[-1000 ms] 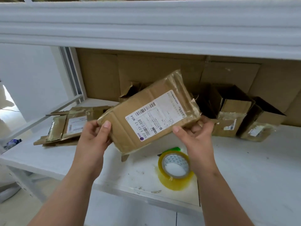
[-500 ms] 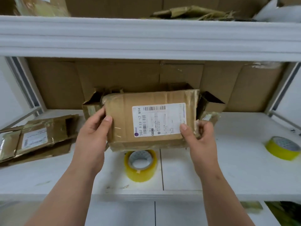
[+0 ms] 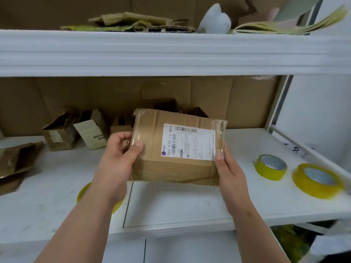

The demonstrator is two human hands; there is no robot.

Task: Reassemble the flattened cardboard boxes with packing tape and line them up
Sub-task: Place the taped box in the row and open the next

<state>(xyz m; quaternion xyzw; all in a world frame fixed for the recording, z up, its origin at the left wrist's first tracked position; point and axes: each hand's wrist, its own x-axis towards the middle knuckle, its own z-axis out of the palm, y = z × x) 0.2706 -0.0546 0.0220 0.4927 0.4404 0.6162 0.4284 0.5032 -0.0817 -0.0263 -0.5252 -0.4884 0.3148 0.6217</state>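
A taped brown cardboard box [image 3: 152, 145] with a white shipping label facing me is held above the white shelf [image 3: 180, 204]. My left hand [image 3: 119, 158] grips its left end, thumb on the front face. My right hand [image 3: 228, 171] holds its right end, thumb on the label's edge. A yellow tape roll [image 3: 82, 192] lies on the shelf under my left forearm, mostly hidden. Two more tape rolls [image 3: 270, 167] [image 3: 317, 180] lie at the right. Assembled boxes [image 3: 58, 132] stand at the back left, and flattened boxes [image 3: 17, 162] lie at the far left.
A brown cardboard sheet [image 3: 247, 103] lines the shelf's back. The upper shelf edge [image 3: 171, 52] runs overhead, with flattened cardboard [image 3: 133, 21] and a pale rounded object [image 3: 216, 19] on top. A metal upright [image 3: 279, 103] bounds the right side.
The view has swung right and up. The box, first tilted, now sits level in both hands and has moved right along the shelf; two more tape rolls have come into view at the right.
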